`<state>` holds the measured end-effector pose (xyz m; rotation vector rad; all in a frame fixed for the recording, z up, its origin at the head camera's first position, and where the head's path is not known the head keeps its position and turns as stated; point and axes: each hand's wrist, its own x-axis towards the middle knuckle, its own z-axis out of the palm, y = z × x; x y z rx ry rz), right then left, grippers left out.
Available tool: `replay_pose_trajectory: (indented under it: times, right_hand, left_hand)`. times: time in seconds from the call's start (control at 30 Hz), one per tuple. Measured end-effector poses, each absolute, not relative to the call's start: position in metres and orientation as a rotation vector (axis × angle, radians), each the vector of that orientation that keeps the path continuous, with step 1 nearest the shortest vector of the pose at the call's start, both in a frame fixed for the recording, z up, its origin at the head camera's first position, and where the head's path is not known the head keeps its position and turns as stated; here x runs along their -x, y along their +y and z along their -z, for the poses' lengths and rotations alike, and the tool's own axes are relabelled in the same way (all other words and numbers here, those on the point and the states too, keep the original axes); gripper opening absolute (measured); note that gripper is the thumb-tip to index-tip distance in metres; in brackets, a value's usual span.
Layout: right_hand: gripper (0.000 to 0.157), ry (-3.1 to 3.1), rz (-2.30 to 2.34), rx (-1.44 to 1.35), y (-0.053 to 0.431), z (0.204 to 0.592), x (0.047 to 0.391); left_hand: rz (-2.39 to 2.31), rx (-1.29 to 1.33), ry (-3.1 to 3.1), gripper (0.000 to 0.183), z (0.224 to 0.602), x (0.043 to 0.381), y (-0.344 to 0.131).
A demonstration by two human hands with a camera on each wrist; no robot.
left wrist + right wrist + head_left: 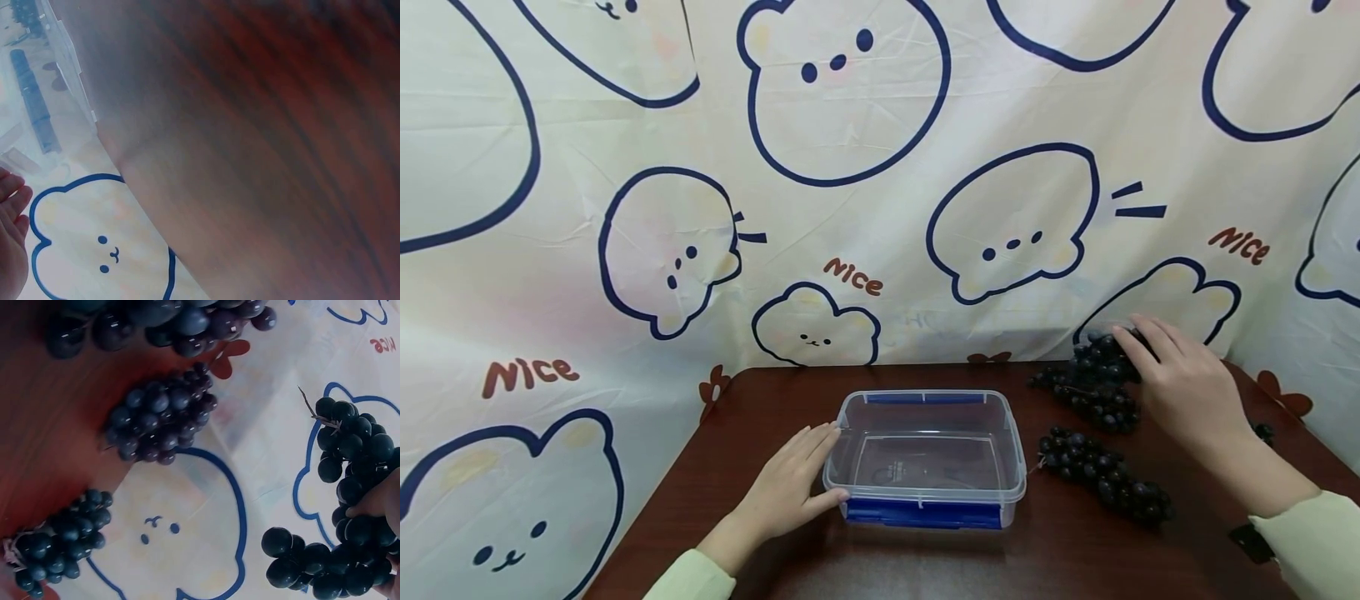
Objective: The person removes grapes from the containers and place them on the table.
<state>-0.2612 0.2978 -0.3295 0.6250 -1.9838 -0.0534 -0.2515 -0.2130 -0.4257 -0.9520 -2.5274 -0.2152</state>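
A clear plastic box (pixel 925 493) with blue side clips stands on the brown table. My left hand (pixel 790 483) rests against its left side, fingers straight along the rim and thumb by the front corner. At the table's back right, my right hand (pixel 1191 387) grips a bunch of dark grapes (pixel 1097 358); in the right wrist view thumb and fingers pinch this bunch (pixel 350 447) among its berries. Below the held bunch, another bunch (pixel 1112 411) appears in the head view. One more bunch (pixel 1101 475) lies right of the box, its stem pointing toward it.
Partly hidden behind my right forearm is a further bunch of grapes (pixel 1262 432). A pale cloth (pixel 842 217) printed with blue-outlined bears hangs behind and beside the table. The table (pixel 760 408) shows bare wood left of the box.
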Motion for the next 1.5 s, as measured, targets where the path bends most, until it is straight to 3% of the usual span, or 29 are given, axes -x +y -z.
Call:
replay_pose_trajectory:
  times: [0.33, 0.7, 1.0, 1.5]
  right_hand:
    - [0.048, -1.987, 0.084, -0.545, 0.324, 0.340, 0.251]
    - [0.059, -2.068, 0.137, -0.473, 0.345, 0.351, 0.236]
    - [0.051, -2.073, 0.157, -0.418, 0.355, 0.361, 0.229]
    - [0.056, -2.130, 0.158, -0.324, 0.366, 0.379, 0.221]
  left_hand:
    - [0.218, 0.966, -2.514, 0.078, 0.426, 0.251, -0.213]
    - [0.220, 0.958, -2.510, 0.078, 0.426, 0.251, -0.214]
    - [0.225, 0.950, -2.519, 0.079, 0.426, 0.251, -0.213]
    - [0.215, 0.938, -2.526, 0.079, 0.426, 0.250, -0.213]
